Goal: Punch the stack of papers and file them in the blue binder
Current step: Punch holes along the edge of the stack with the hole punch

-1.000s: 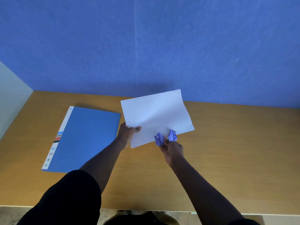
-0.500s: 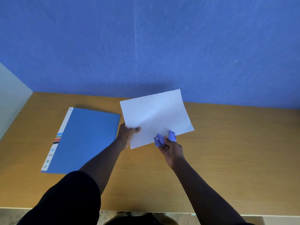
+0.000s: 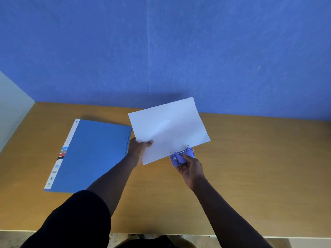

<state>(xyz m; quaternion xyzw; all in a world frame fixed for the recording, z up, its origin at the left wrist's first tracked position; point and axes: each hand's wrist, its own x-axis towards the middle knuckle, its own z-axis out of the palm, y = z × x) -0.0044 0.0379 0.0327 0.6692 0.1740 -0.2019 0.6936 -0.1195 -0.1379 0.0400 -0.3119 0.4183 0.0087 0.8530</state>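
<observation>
The left hand (image 3: 138,149) pinches the stack of papers (image 3: 168,128) at its near left corner, thumb on top, holding it lifted and tilted above the desk (image 3: 259,158). The right hand (image 3: 190,167) grasps the small purple hole punch (image 3: 181,155) just off the near edge of the papers. Two small dots show near that edge, probably punched holes. The blue binder (image 3: 93,154) lies closed on the desk to the left, just beside the left hand. If the holes are clean, the punch should go down on the desk well right of the binder, freeing the right hand. The left should keep its pinch firm so the sheets stay aligned and their holes keep matching.
</observation>
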